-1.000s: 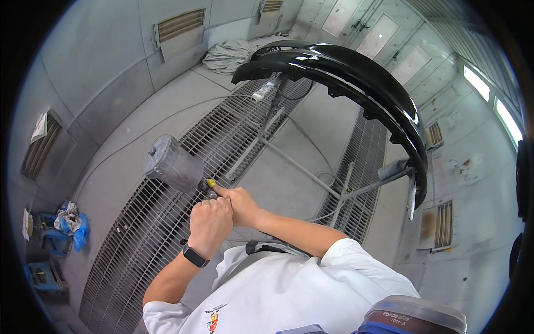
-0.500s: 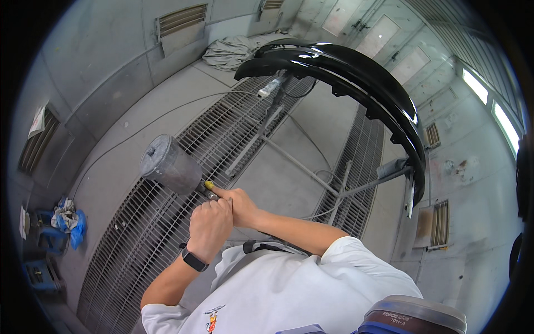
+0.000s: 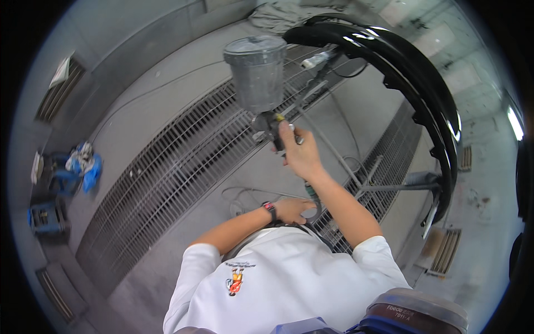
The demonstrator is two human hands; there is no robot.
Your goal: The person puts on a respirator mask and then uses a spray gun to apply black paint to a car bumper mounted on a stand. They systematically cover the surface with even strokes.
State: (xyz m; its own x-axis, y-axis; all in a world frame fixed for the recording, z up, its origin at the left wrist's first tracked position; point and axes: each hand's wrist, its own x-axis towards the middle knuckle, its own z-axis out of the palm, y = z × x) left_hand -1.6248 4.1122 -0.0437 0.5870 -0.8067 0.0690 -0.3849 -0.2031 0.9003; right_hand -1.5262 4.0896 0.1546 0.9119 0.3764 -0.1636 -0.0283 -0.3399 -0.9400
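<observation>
While the right hand (image 3: 303,156) grips the spray gun (image 3: 275,132), thumb up near a yellow part (image 3: 279,117) at its top, the gun's grey cup (image 3: 257,80) sits above it, lidded and close to upright. Gun position: ahead of the person, seen over the slotted floor grating (image 3: 183,147). Left hand (image 3: 290,210): low at the waist, fingers bent beside a dark hose (image 3: 319,210); whether they close on it cannot be told. A watch (image 3: 270,210) is on the left wrist. A green fitting (image 3: 310,191) shows just left of the right forearm. Glossy black bumper (image 3: 420,78): up on a metal stand (image 3: 384,188), ahead and to the right. In view, the cup lies just beside the bumper's left end; depth between them unclear. Far left: blue plastic (image 3: 92,173) near a blue stool (image 3: 47,217).
</observation>
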